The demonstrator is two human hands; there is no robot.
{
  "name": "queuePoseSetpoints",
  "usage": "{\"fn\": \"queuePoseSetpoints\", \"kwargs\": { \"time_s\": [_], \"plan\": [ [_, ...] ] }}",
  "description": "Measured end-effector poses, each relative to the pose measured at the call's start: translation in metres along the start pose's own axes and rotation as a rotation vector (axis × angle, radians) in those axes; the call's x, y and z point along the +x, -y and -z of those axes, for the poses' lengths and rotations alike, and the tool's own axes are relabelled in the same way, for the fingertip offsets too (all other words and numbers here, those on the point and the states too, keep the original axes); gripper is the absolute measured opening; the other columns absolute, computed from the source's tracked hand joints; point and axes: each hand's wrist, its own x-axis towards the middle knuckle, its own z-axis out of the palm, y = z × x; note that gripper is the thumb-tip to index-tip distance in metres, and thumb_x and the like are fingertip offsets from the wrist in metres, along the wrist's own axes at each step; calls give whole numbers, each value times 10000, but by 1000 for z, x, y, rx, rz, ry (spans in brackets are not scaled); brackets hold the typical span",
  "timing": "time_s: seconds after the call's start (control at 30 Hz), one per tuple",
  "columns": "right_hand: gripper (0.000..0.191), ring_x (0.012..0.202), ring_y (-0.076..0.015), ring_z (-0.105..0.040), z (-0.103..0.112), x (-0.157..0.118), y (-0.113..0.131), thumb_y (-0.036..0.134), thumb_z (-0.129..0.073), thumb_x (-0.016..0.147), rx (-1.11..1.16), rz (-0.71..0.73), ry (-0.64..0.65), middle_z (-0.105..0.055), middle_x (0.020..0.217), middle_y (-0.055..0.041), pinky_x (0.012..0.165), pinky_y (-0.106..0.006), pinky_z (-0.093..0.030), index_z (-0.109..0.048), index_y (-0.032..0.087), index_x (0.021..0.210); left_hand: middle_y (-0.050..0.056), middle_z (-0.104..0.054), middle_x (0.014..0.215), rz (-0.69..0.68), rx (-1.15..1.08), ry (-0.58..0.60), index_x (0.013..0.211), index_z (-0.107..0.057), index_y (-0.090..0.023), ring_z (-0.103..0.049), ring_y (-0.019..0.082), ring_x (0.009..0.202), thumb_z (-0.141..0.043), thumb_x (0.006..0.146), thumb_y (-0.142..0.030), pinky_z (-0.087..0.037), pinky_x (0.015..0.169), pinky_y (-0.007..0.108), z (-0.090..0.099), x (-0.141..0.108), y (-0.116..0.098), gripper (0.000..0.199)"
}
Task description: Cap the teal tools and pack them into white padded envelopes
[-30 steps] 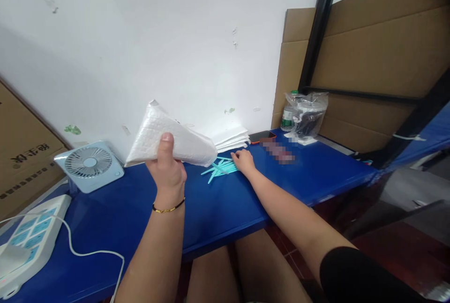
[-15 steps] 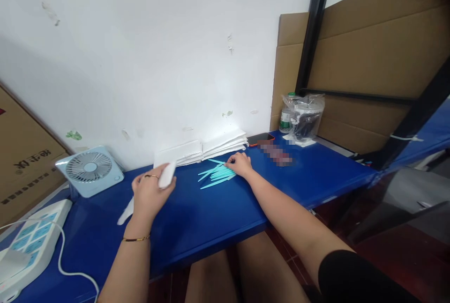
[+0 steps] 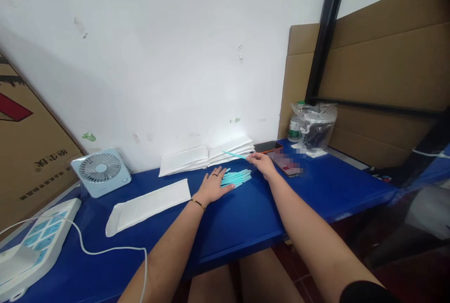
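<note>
Flat and with its fingers apart, my left hand (image 3: 212, 187) rests on the left end of a bunch of turquoise strips (image 3: 238, 178) on the blue table. My right hand (image 3: 260, 162) pinches the end of one turquoise strip (image 3: 235, 154), held just above and behind the bunch and pointing left. A long white padded sheet (image 3: 149, 205) lies flat on the table left of my left hand. Behind the strips, against the wall, are two stacks of folded white sheets, a left one (image 3: 184, 159) and a right one (image 3: 232, 150).
On the left stand a light blue fan (image 3: 101, 172) and a white power strip (image 3: 45, 242) with a cable. Two phones, one orange-edged (image 3: 269, 146) and one partly blurred (image 3: 285, 165), lie at the right, before a bottle (image 3: 294, 129) and a plastic-wrapped item (image 3: 316, 129).
The white sheet from my left hand now lies flat on the table. My left hand has moved right onto the strips. My right hand has lifted one strip and shifted right.
</note>
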Motion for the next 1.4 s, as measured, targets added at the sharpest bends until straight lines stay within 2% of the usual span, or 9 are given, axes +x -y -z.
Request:
{"fn": "queuePoseSetpoints", "kwargs": {
  "time_s": [0.13, 0.37, 0.53, 0.63, 0.7, 0.8, 1.03, 1.2, 1.4],
  "plan": [
    [372, 514, -103, -478, 5, 8, -3, 467, -691, 594, 71, -45, 48, -639, 653, -31, 522, -249, -378, -674, 136, 764, 67, -182, 1509, -128, 26, 41, 1425, -231, -261, -178, 233, 1377, -244, 908, -525, -167, 1099, 466, -16, -13, -6, 581],
    [354, 515, -99, -503, -15, 0, 1, 436, -704, 617, 111, -99, 243, -675, 660, -61, 532, -240, -401, -704, 122, 779, 47, -166, 1515, -229, 29, 26, 1439, -153, -304, -152, 231, 1383, -261, 914, -518, -151, 1108, 467, -17, -68, -17, 577],
    [342, 566, -110, -536, -33, -16, 11, 428, -710, 622, 104, -65, 420, -677, 643, -46, 591, -241, -422, -721, 129, 788, 87, -350, 1433, -12, 42, -332, 1387, -315, -231, -241, 243, 1344, -318, 915, -455, -199, 1089, 439, 5, -42, -7, 522],
    [376, 620, -122, -564, -39, -20, 13, 452, -686, 652, 108, -17, 504, -688, 688, -44, 642, -252, -433, -719, 135, 853, 73, -605, 1143, 87, -46, -269, 1189, -534, -211, -514, 208, 1108, -311, 923, -380, -382, 940, 336, 14, -17, 11, 386],
    [377, 646, -131, -581, -38, -18, 12, 453, -689, 651, 103, -14, 509, -689, 692, -43, 677, -261, -437, -718, 135, 851, 41, -652, 986, 100, -98, -175, 987, -617, -212, -581, 176, 957, -317, 915, -321, -422, 839, 278, 13, -6, 24, 327],
    [369, 653, -137, -590, -31, -12, 8, 446, -695, 642, 69, -44, 469, -686, 676, -39, 699, -267, -435, -717, 133, 837, 40, -647, 950, 142, -93, -176, 878, -617, -201, -586, 173, 914, -304, 906, -261, -414, 798, 276, 7, -3, 39, 320],
    [368, 680, -150, -608, -33, -12, 7, 451, -697, 638, 89, -46, 494, -691, 683, -40, 732, -281, -437, -722, 142, 837, 1, -645, 894, 89, -150, -151, 866, -581, -223, -580, 159, 869, -331, 908, -357, -401, 752, 261, 2, -5, 42, 287],
    [319, 690, -151, -601, -27, -9, 7, 425, -681, 663, 41, -49, 436, -691, 704, -38, 736, -285, -432, -724, 150, 820, 33, -634, 936, 171, -29, -149, 868, -590, -213, -569, 187, 923, -319, 909, -314, -380, 775, 295, 6, -7, 44, 292],
    [260, 921, -233, -554, -18, -18, 26, 433, -710, 648, -382, 183, 333, -654, 914, -48, 828, -342, -378, -735, 216, 789, 34, -614, 984, 193, -16, -183, 1018, -595, -251, -539, 198, 970, -487, 829, -327, -378, 801, 316, 6, -12, 44, 230]
  ]
}}
